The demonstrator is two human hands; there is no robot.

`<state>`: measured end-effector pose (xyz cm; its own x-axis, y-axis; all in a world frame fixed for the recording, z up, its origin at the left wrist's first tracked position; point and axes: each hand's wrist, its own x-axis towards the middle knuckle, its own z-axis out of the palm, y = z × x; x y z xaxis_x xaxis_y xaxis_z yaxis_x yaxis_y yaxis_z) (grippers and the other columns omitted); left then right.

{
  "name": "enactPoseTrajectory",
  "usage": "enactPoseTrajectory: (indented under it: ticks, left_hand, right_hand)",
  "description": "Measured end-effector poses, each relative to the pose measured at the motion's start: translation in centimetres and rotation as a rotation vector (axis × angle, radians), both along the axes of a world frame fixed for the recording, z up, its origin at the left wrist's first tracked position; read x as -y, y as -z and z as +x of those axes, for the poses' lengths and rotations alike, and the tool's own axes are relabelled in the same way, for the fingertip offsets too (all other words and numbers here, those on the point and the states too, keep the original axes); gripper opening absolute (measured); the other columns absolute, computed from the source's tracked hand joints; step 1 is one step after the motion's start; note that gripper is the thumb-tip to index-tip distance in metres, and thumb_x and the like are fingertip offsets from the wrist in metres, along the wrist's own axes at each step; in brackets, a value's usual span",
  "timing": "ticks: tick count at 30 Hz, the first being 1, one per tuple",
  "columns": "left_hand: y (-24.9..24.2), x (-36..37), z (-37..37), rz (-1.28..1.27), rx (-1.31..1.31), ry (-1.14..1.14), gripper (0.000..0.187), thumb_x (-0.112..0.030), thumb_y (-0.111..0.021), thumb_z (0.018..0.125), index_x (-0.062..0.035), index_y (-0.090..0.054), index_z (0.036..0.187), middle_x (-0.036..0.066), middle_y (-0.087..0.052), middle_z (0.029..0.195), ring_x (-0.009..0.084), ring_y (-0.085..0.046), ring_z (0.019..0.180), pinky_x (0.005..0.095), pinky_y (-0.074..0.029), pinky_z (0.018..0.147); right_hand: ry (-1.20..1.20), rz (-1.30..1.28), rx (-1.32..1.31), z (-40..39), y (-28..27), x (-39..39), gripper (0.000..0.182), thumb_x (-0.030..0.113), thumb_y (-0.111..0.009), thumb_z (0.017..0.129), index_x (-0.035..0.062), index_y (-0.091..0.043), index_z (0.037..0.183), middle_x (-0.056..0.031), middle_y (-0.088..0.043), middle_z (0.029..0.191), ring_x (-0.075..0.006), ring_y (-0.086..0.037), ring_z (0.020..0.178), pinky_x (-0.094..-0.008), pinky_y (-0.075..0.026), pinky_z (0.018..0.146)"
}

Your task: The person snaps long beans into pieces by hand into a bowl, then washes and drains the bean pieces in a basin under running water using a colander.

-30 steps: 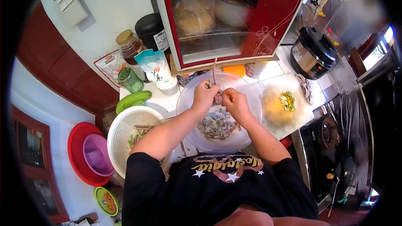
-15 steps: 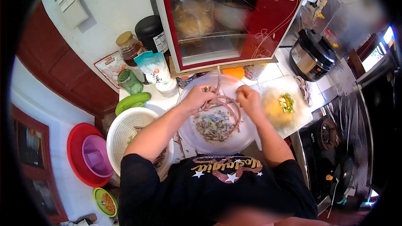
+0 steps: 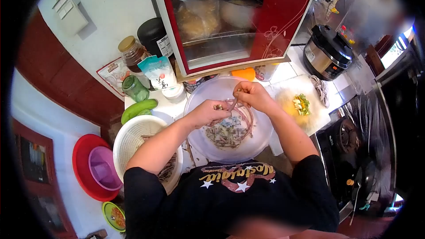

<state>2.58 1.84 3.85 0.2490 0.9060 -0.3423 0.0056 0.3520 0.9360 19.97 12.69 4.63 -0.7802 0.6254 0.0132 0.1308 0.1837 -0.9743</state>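
Hands meet over the clear plastic bowl point(image 3: 199, 97) on the desk. Her left hand point(image 3: 208, 113) pinches one end of a long pinkish stem point(image 3: 246, 121), her right hand point(image 3: 251, 95) grips the other end just beside it, and the stem loops down toward the chopped pieces point(image 3: 226, 133) below both hands.

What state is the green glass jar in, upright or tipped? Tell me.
Tipped: the green glass jar lies on its side on the counter, beside the green vegetable.
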Motion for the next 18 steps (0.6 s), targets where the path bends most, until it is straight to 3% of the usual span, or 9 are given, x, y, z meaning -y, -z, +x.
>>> enactPoseTrajectory:
  ticks: [4, 6, 7, 10, 14, 15, 16, 17, 18]
  left_hand:
    - [0.2, 0.4, 0.5, 0.149, -0.156, -0.124, 0.014, -0.015, -0.060, 0.079, -0.0017, -0.057, 0.083, 0.000, -0.050, 0.059, 0.0048, -0.042, 0.046, 0.0202, -0.032, 0.041]
    - [0.2, 0.4, 0.6, 0.439, -0.423, -0.248, 0.012, -0.013, -0.058, 0.080, -0.0011, -0.056, 0.081, 0.000, -0.052, 0.062, 0.0044, -0.044, 0.050, 0.0198, -0.035, 0.045]
    - [0.0, 0.3, 0.6, 0.441, -0.425, -0.243, 0.012, -0.013, -0.058, 0.080, -0.0011, -0.056, 0.081, 0.000, -0.052, 0.062, 0.0044, -0.044, 0.050, 0.0198, -0.035, 0.045]
    - [-1.3, 0.1, -0.5, 0.934, -0.473, -0.609, 0.008, -0.010, -0.054, 0.081, -0.0027, -0.055, 0.084, 0.000, -0.053, 0.069, 0.0046, -0.046, 0.055, 0.0187, -0.037, 0.049]
    - [-2.3, -1.0, -0.6, 0.504, -0.227, -0.536, 0.011, -0.013, -0.053, 0.082, -0.0040, -0.051, 0.087, 0.004, -0.056, 0.069, 0.0083, -0.050, 0.053, 0.0189, -0.041, 0.047]
    - [-1.8, -1.6, -0.1, 0.328, -0.191, -0.354, 0.012, -0.014, -0.052, 0.082, -0.0038, -0.050, 0.088, 0.004, -0.057, 0.068, 0.0088, -0.050, 0.051, 0.0193, -0.041, 0.046]
    - [-1.4, -2.0, 0.2, 0.153, -0.153, -0.170, 0.013, -0.015, -0.052, 0.082, -0.0036, -0.050, 0.089, 0.005, -0.057, 0.067, 0.0093, -0.050, 0.049, 0.0196, -0.040, 0.045]
    - [-1.3, -2.2, 0.5, 0.142, -0.151, -0.167, 0.013, -0.015, -0.052, 0.082, -0.0036, -0.050, 0.089, 0.005, -0.057, 0.067, 0.0093, -0.050, 0.049, 0.0196, -0.040, 0.045]
    - [-1.1, -2.3, 0.9, 0.125, -0.159, -0.104, 0.014, -0.015, -0.052, 0.082, -0.0036, -0.050, 0.090, 0.005, -0.057, 0.066, 0.0095, -0.050, 0.047, 0.0199, -0.040, 0.044]
  right_hand:
    - [0.117, -0.162, -0.062, 0.4, 1.9, -0.4, 0.007, 0.009, -0.054, 0.083, 0.0024, -0.057, 0.081, -0.0021, -0.053, 0.057, -0.0067, -0.046, 0.043, -0.0192, -0.036, 0.040]
    - [0.193, -0.278, -0.092, 0.7, 2.7, -0.4, 0.008, 0.009, -0.055, 0.082, 0.0024, -0.057, 0.080, -0.0027, -0.054, 0.057, -0.0076, -0.046, 0.042, -0.0196, -0.037, 0.039]
    - [0.273, -0.373, -0.148, 0.7, 3.1, -0.2, 0.008, 0.010, -0.057, 0.082, 0.0026, -0.057, 0.080, -0.0032, -0.055, 0.058, -0.0083, -0.046, 0.041, -0.0203, -0.037, 0.039]
    - [0.394, -0.482, -0.214, 1.8, 4.8, -0.8, 0.009, 0.011, -0.058, 0.080, 0.0022, -0.057, 0.078, -0.0042, -0.055, 0.060, -0.0093, -0.047, 0.043, -0.0213, -0.038, 0.039]
    - [0.236, -0.280, -0.070, 1.4, 2.9, 0.8, 0.013, 0.012, -0.054, 0.083, 0.0008, -0.057, 0.078, -0.0036, -0.057, 0.064, -0.0093, -0.051, 0.049, -0.0212, -0.041, 0.043]
    - [0.146, -0.138, -0.058, 0.7, 2.1, 1.3, 0.015, 0.013, -0.052, 0.085, 0.0004, -0.057, 0.079, -0.0026, -0.057, 0.064, -0.0088, -0.052, 0.050, -0.0207, -0.042, 0.044]
    - [0.152, -0.033, -0.032, 0.2, 1.5, 2.0, 0.016, 0.013, -0.051, 0.085, -0.0003, -0.057, 0.080, -0.0075, -0.059, 0.065, -0.0171, -0.056, 0.053, -0.0265, -0.045, 0.048]
    - [0.154, -0.043, -0.029, -0.1, 1.4, 2.2, 0.016, 0.013, -0.051, 0.085, -0.0003, -0.057, 0.080, -0.0075, -0.059, 0.065, -0.0171, -0.056, 0.053, -0.0265, -0.045, 0.048]
    - [0.141, 0.360, 0.016, -0.3, 1.4, 1.8, 0.018, 0.017, -0.051, 0.085, 0.0012, -0.057, 0.079, -0.0114, -0.059, 0.068, -0.0230, -0.056, 0.056, -0.0310, -0.045, 0.049]
